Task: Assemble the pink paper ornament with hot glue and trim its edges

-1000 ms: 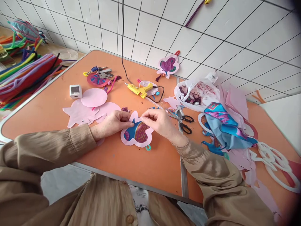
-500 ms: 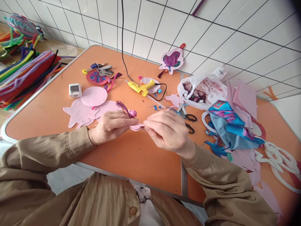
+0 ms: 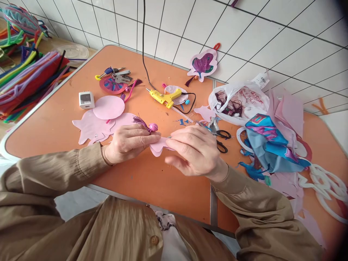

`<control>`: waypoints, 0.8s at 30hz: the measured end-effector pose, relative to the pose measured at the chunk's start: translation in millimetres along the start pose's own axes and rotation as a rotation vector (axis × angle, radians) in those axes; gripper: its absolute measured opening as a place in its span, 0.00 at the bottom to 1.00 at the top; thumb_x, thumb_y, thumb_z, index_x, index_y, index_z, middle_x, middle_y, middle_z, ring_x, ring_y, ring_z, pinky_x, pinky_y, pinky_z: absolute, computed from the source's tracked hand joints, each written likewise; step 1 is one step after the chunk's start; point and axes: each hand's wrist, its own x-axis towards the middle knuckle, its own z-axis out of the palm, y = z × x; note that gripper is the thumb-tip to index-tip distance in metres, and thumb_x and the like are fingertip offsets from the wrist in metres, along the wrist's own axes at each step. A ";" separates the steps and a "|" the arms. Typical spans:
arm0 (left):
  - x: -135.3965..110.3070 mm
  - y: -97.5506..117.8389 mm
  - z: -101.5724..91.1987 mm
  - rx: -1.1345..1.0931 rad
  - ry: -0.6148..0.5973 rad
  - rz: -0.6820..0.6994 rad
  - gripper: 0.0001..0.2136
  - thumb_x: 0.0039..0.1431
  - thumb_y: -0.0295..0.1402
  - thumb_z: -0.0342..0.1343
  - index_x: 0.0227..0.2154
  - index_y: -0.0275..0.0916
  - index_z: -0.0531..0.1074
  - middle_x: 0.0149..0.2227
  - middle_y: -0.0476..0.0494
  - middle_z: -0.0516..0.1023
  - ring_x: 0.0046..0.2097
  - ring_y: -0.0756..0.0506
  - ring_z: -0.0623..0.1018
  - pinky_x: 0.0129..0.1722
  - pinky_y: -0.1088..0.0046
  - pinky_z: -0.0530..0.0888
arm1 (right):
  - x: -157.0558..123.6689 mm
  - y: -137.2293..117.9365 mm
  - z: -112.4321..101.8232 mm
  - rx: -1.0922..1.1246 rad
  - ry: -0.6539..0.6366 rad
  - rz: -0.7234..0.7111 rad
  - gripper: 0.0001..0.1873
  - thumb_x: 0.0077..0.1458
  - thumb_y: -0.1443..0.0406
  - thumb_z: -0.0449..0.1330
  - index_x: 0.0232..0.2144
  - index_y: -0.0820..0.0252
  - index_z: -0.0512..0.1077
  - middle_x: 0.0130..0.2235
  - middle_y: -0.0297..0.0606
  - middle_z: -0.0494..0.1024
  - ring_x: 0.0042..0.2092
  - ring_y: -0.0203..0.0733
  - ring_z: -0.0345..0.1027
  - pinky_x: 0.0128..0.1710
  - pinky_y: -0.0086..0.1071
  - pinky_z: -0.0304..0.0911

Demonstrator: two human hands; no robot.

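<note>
My left hand (image 3: 127, 142) is closed on the left edge of a pink paper ornament (image 3: 159, 145), which is turned so its plain pink back shows. A pink bead with a purple tassel (image 3: 148, 125) sticks up from the ornament above my left fingers. My right hand (image 3: 194, 148) pinches the ornament's right side, with its lower fingers spread below it. Both hands hover over the orange table (image 3: 152, 181), near its front edge.
Behind the hands lie pink paper cut-outs (image 3: 104, 117), a white charger (image 3: 86, 99), keys (image 3: 116, 74), a yellow glue gun (image 3: 164, 98) with a black cord, scissors (image 3: 220, 136), a plastic bag (image 3: 237, 103), blue patterned cloth (image 3: 269, 143) and paper scraps. Pipe cleaners (image 3: 24, 79) are piled at the far left.
The ornament lay face up on the table with its blue and purple picture showing; both hands lifted and flipped it, so the pink back and the tassel now show.
</note>
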 end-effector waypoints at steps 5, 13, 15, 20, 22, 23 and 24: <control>-3.1 0.6 2.2 -0.115 -0.052 -0.138 0.10 0.68 0.27 0.57 0.49 0.37 0.78 0.32 0.40 0.85 0.33 0.48 0.84 0.36 0.75 0.79 | 4.8 -3.2 -8.4 0.400 -0.048 0.359 0.18 0.71 0.55 0.52 0.38 0.59 0.76 0.33 0.40 0.81 0.36 0.43 0.77 0.37 0.39 0.72; -10.7 7.9 10.4 -0.363 -0.007 -0.608 0.09 0.65 0.34 0.63 0.46 0.41 0.83 0.33 0.43 0.87 0.28 0.48 0.83 0.29 0.77 0.79 | 7.7 -1.8 -10.6 0.339 -0.084 0.535 0.04 0.61 0.69 0.61 0.37 0.58 0.76 0.33 0.36 0.83 0.35 0.41 0.78 0.36 0.35 0.73; -10.4 11.4 11.8 -0.482 0.032 -0.775 0.10 0.62 0.35 0.66 0.44 0.38 0.84 0.34 0.42 0.87 0.30 0.48 0.84 0.32 0.76 0.81 | 7.3 -1.0 -9.8 0.261 -0.055 0.459 0.04 0.61 0.70 0.62 0.38 0.60 0.76 0.34 0.39 0.82 0.36 0.41 0.78 0.38 0.35 0.73; -4.1 18.3 14.1 -0.694 0.064 -1.034 0.15 0.57 0.42 0.70 0.41 0.36 0.85 0.38 0.40 0.87 0.38 0.44 0.85 0.41 0.71 0.83 | 8.7 1.9 -10.8 0.154 -0.058 0.306 0.09 0.61 0.76 0.60 0.41 0.63 0.76 0.36 0.43 0.81 0.39 0.41 0.78 0.41 0.34 0.75; -1.5 19.5 14.3 -0.737 0.067 -1.068 0.16 0.56 0.42 0.70 0.42 0.36 0.84 0.40 0.40 0.87 0.40 0.43 0.86 0.43 0.69 0.83 | 9.4 2.8 -11.7 0.162 -0.084 0.299 0.09 0.61 0.76 0.60 0.41 0.61 0.76 0.37 0.42 0.81 0.41 0.41 0.78 0.42 0.34 0.76; -0.5 19.8 14.2 -0.749 0.063 -1.080 0.16 0.56 0.42 0.71 0.43 0.36 0.84 0.41 0.40 0.87 0.41 0.43 0.86 0.44 0.69 0.83 | 9.7 3.0 -12.2 0.164 -0.097 0.301 0.09 0.62 0.75 0.60 0.40 0.60 0.76 0.38 0.42 0.81 0.41 0.40 0.78 0.42 0.34 0.76; 0.3 20.0 14.1 -0.759 0.055 -1.090 0.16 0.56 0.41 0.71 0.43 0.36 0.84 0.42 0.39 0.87 0.42 0.42 0.86 0.45 0.69 0.83 | 9.8 3.0 -12.7 0.165 -0.112 0.303 0.09 0.62 0.75 0.60 0.40 0.59 0.76 0.38 0.41 0.81 0.41 0.40 0.78 0.41 0.34 0.76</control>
